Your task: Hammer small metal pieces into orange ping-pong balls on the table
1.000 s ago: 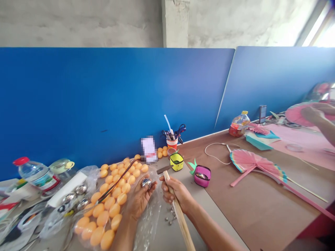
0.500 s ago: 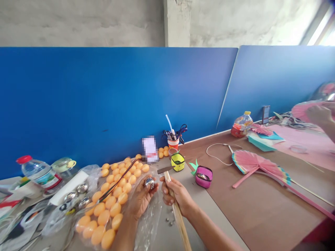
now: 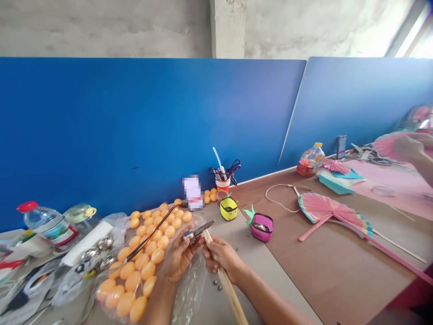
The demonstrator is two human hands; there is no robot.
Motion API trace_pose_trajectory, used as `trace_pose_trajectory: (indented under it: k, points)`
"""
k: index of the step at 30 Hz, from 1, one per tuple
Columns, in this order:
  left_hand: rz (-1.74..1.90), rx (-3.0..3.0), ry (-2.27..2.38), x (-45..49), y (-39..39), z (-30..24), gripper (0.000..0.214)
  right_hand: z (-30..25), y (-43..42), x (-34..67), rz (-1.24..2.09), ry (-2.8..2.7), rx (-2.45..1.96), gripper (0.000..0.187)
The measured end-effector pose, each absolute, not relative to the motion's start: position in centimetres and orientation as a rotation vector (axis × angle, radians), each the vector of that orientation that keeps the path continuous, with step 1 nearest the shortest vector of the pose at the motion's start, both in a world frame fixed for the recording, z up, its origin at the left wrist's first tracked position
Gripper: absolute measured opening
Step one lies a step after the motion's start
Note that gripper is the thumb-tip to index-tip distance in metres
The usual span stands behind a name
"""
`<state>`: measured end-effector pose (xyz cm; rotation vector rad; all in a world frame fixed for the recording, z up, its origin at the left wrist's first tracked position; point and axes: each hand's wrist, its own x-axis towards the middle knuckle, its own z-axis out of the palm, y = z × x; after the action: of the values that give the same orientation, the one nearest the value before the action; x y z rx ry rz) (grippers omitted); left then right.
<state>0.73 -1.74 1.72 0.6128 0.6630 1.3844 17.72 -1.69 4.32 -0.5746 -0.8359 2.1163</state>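
In my left hand (image 3: 177, 259) a shiny silver metal ball (image 3: 188, 236) sits between thumb and fingers. My right hand (image 3: 221, 257) is wrapped round the wooden handle of a hammer (image 3: 230, 295), close below its dark metal head. The head's blunt end is at the ball and seems to touch it; its pointed end faces right and up. Small steel balls (image 3: 217, 285) lie on the table below my right hand. Beyond stand a yellow pouch (image 3: 229, 212) and a magenta pouch (image 3: 263, 234) with green leaf shapes; the magenta one has something shiny inside.
Many orange balls (image 3: 135, 280) in clear plastic fill the left, with a dark cord across them. Farther left are more silver balls (image 3: 106, 243) and a red-capped bottle (image 3: 47, 223). A pen cup (image 3: 222, 184) stands behind. Rightward lie a pink fan (image 3: 328, 207) and another person's hand (image 3: 409, 146).
The hammer head has swung left and down from beside the yellow pouch onto the silver ball. My right hand has shifted slightly left; my left hand still grips the ball.
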Motion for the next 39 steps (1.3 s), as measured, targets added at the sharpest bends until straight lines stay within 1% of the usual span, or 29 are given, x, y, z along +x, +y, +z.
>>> trace_pose_trajectory:
  k: [3,6,11,16,18,21,27,33,36,39]
  points:
    - [1.377,0.591,0.658,0.9,-1.9,2.2,0.052,4.8,-1.5,18.3,2.07,-0.759,-0.462,0.037]
    - [1.382,0.575,0.697,1.0,-1.9,2.4,0.057,5.5,-1.2,19.0,2.032,-0.727,-0.418,0.035]
    - [1.408,0.572,0.716,0.8,-1.7,2.1,0.045,5.6,-1.5,18.6,1.989,-0.74,-0.43,0.038]
    - [1.412,0.566,0.67,0.7,-1.5,1.9,0.037,4.7,-2.0,17.4,2.068,-0.903,-0.643,0.043]
    - [1.439,0.565,0.655,0.7,-1.5,1.9,0.033,4.7,-2.0,17.5,2.11,-0.882,-0.604,0.044]
    - [1.429,0.561,0.638,0.6,-1.5,1.8,0.03,5.0,-1.9,17.8,2.062,-0.82,-0.502,0.043]
    - [1.412,0.555,0.625,0.6,-1.5,1.7,0.032,4.6,-1.9,17.6,2.105,-0.911,-0.631,0.041]
    - [1.419,0.515,0.651,1.0,-1.7,2.2,0.04,5.2,-2.0,18.0,2.082,-0.825,-0.454,0.043]
    - [1.394,0.514,0.632,1.3,-1.8,2.2,0.039,4.7,-2.1,17.5,2.107,-0.917,-0.538,0.039]
    - [1.372,0.513,0.605,1.5,-1.9,2.0,0.034,4.5,-2.0,17.4,2.112,-0.924,-0.562,0.037]
